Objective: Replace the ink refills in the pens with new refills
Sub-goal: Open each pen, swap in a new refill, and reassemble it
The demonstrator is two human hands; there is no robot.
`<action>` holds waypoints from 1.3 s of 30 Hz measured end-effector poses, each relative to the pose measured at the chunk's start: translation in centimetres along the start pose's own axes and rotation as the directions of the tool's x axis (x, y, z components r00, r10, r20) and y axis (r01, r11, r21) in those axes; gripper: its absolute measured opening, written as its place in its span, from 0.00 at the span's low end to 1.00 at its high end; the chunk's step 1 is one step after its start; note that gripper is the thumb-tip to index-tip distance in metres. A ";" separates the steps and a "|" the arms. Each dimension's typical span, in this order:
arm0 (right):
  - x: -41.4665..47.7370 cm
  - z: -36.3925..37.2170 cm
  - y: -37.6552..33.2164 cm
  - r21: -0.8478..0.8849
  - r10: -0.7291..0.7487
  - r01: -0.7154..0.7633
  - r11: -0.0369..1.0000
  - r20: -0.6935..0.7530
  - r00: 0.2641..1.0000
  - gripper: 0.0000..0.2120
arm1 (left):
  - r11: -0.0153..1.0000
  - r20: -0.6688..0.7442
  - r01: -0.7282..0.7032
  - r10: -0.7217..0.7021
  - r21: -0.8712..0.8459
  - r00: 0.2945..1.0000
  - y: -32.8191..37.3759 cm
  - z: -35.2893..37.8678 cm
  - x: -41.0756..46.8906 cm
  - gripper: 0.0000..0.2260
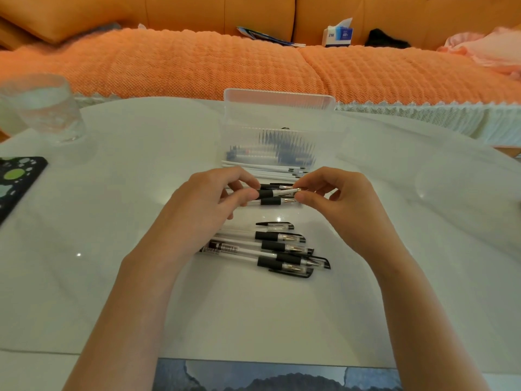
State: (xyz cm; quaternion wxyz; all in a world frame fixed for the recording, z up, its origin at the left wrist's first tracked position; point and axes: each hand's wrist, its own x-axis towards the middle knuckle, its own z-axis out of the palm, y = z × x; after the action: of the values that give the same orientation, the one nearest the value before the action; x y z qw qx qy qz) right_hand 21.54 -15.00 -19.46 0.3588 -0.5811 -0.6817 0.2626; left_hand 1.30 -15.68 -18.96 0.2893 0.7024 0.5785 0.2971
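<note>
Above the middle of the white table [112, 277], my left hand [208, 198] grips the barrel of a clear pen with a black grip [270, 192]. My right hand [335, 196] pinches that pen's metal tip end between thumb and fingertips. Another pen [270, 202] lies just under the held one. Several clear pens with black grips and caps [282, 249] lie in a row nearer to me. White refills [262, 169] lie side by side beyond my hands, in front of a clear plastic box [279, 128].
A glass of water [45, 108] stands at the far left. A black phone case with green spots [17, 182] lies at the left edge. An orange sofa [197, 60] with a tissue box [338, 33] fills the background.
</note>
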 end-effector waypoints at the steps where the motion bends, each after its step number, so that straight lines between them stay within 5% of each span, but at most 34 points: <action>1: 0.0 0.0 0.0 -0.010 0.004 -0.004 1.000 -0.006 1.000 0.03 | 1.000 0.001 0.007 -0.007 0.002 1.000 -0.1 0.0 0.0 0.04; 8: 0.2 -1.1 0.0 0.251 0.110 -0.094 0.963 -0.050 0.993 0.02 | 0.999 -0.017 0.031 -0.031 -0.013 0.999 -0.3 -0.6 -0.1 0.03; 15: 0.3 -1.9 -0.3 0.666 0.283 -0.208 0.716 -0.004 0.959 0.05 | 0.997 0.004 0.080 -0.080 -0.022 0.997 -0.6 -0.7 -0.1 0.04; 25: 0.2 -2.4 -0.1 0.723 0.343 -0.149 0.675 -0.129 0.930 0.04 | 0.997 -0.079 0.068 -0.071 -0.046 0.994 -0.6 -1.5 -0.1 0.05; 33: 0.2 -2.3 -0.2 0.722 0.339 -0.159 0.673 -0.110 0.934 0.05 | 0.995 -0.353 0.081 -0.096 -0.056 0.931 -0.5 -2.0 -0.1 0.06; 39: 0.2 -0.8 -1.1 0.655 0.261 -0.231 0.720 0.053 0.964 0.05 | 0.994 -0.178 -0.018 -0.002 -0.110 0.984 1.6 -0.2 -0.2 0.06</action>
State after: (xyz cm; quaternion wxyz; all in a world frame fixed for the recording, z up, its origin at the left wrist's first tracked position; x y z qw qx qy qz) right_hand 21.50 -15.06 -18.11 0.5159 -0.5090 -0.4553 0.5171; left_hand 2.18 -16.15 -17.64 0.2739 0.6583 0.5817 0.3915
